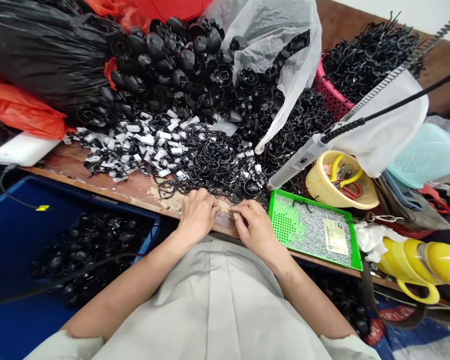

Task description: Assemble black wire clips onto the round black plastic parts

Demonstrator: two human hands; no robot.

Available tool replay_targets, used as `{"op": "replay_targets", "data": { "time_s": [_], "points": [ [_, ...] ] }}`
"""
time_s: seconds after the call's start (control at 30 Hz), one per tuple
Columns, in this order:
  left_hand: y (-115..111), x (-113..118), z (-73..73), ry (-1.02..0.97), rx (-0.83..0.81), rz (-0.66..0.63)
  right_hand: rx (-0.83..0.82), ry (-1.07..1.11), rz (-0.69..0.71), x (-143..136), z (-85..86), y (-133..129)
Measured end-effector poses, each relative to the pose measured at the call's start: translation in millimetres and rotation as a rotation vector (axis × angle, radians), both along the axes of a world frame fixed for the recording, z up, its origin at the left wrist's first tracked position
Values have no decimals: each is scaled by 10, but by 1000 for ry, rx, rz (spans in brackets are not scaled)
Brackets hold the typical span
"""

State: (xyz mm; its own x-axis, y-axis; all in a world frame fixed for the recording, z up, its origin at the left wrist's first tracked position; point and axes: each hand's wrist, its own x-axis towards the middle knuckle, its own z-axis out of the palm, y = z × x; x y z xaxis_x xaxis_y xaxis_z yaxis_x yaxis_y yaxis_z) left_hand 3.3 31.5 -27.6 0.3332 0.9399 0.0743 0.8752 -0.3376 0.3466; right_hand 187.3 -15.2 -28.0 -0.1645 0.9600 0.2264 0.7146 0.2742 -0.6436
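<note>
While left hand (pixel 197 214) curls and right hand (pixel 258 229) bends loosely, holds unclear, swinging right forearm (pixel 309 297) could spill tray (pixel 356 250).

The pale grey shirt (pixel 180 310) has a front placket (pixel 222 300) and short sleeves (pixel 73 346).

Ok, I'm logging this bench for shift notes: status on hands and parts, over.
Left hand and right hand at bench, hold unclear. Black parts and white parts heaped beyond. Grey corded tool clear of both hands.
</note>
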Motion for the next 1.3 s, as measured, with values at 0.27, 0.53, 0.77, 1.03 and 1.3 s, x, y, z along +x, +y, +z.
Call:
{"op": "replay_targets", "data": {
  "time_s": [0.27,0.53,0.77,1.03,1.3],
  "points": [
    [-157,161,150,-993,-483,-5,-381,874,-137,-223,51,-48],
    [-90,57,182,-1237,-595,149,-382,1094,-190,-393,-21,-38],
    [585,-864,212,-1,214,384,-398,1028,-182,-509,-159,-77],
    [594,-998,245,-265,213,377,-423,1010,-163,-518,-119,-88],
    [233,-369,299,-1483,-478,385,-258,925,-136,-529,116,140]
  ]
}}
